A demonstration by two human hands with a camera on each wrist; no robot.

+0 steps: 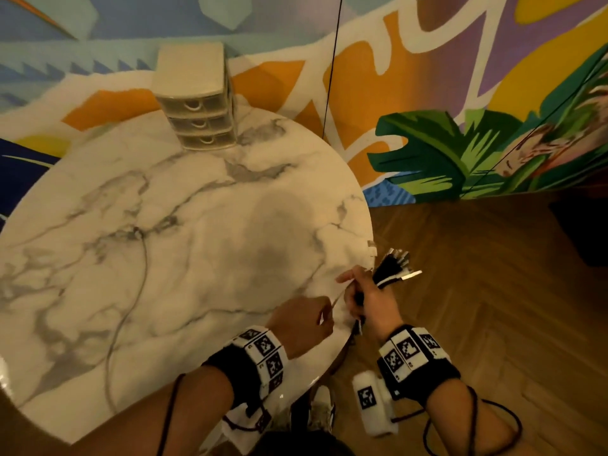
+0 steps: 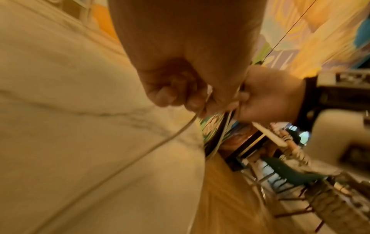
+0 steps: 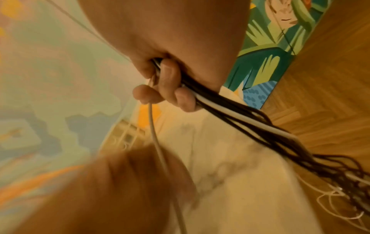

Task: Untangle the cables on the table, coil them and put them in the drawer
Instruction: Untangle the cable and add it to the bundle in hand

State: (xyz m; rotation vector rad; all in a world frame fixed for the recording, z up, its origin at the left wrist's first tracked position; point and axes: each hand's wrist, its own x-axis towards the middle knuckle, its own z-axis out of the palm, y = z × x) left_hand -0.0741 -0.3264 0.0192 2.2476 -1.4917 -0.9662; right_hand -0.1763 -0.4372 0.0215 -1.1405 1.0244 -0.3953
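Note:
My right hand [image 1: 365, 296] grips a bundle of black and white cables [image 1: 393, 268] at the table's right edge; their plug ends fan out past the rim. In the right wrist view the cable bundle [image 3: 240, 120] runs through my curled right-hand fingers [image 3: 170, 88] and hangs down. My left hand [image 1: 306, 319] pinches a thin white cable [image 1: 131, 311] that trails left across the marble table [image 1: 197, 225]. The left wrist view shows this white cable [image 2: 120, 167] leaving my curled left-hand fingers [image 2: 176, 93]. A small cream drawer unit [image 1: 197, 100] stands at the far edge, all three drawers closed.
A painted mural wall [image 1: 427, 93] stands behind the table. Wooden floor [image 1: 493, 291] lies to the right. A thin black cord [image 1: 330, 77] hangs down behind the table. Chairs [image 2: 290, 174] show in the left wrist view.

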